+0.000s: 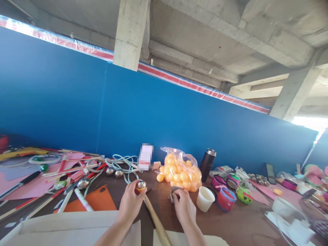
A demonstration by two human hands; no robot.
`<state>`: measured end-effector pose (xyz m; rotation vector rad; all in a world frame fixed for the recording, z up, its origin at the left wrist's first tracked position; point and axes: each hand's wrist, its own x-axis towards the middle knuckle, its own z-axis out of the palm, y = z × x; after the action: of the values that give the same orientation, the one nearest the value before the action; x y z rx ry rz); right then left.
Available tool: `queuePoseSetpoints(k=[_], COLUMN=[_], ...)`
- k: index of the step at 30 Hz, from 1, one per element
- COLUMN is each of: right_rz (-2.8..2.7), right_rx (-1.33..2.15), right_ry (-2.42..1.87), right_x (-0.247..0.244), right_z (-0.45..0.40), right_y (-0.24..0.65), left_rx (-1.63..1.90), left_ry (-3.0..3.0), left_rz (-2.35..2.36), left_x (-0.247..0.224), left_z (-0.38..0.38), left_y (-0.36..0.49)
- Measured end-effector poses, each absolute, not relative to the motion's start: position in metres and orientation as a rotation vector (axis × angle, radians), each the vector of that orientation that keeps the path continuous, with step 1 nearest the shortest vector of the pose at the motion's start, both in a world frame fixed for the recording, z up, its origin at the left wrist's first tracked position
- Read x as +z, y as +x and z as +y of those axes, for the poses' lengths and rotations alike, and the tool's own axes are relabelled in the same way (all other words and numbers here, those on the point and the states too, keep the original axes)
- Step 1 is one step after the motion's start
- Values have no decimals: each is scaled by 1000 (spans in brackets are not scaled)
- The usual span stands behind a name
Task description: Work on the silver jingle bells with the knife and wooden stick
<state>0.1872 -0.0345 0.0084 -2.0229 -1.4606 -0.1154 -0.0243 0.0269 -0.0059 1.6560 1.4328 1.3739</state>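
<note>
My left hand (131,201) pinches a shiny metal ball (141,185) between thumb and fingers, just above the tabletop. A yellowish tint shows on the ball's lower side. My right hand (185,205) is closed on a small grey piece (176,188), flat-looking, whose kind I cannot make out. Between the hands a wooden stick (156,218) slants toward me. Right behind my right hand is a clear plastic bag of orange balls (179,172), with one loose orange ball (160,177) beside it. A white cup (205,199) stands close to the right hand's right side.
A black bottle (208,164) stands by the blue partition (153,112). Pale tubing (123,160), more metal balls (119,173), an orange sheet (99,199) and a pile of sticks and papers lie left. Small colourful containers (226,199) and craft pieces crowd the right. Cardboard (77,229) lies in front.
</note>
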Motion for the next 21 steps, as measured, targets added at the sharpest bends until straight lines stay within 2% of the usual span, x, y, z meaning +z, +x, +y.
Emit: queuePoseSetpoints(k=[10, 21], right_rz=[-1331, -1238], right_rx=[-112, 172], right_ry=[-1917, -1719], right_x=[8, 0], right_z=[-33, -30], right_y=[196, 209], left_rx=[1333, 1299], left_ry=[1645, 1651], left_rz=[1423, 1420], left_x=[-2, 0], left_z=[25, 21], left_y=[-24, -23])
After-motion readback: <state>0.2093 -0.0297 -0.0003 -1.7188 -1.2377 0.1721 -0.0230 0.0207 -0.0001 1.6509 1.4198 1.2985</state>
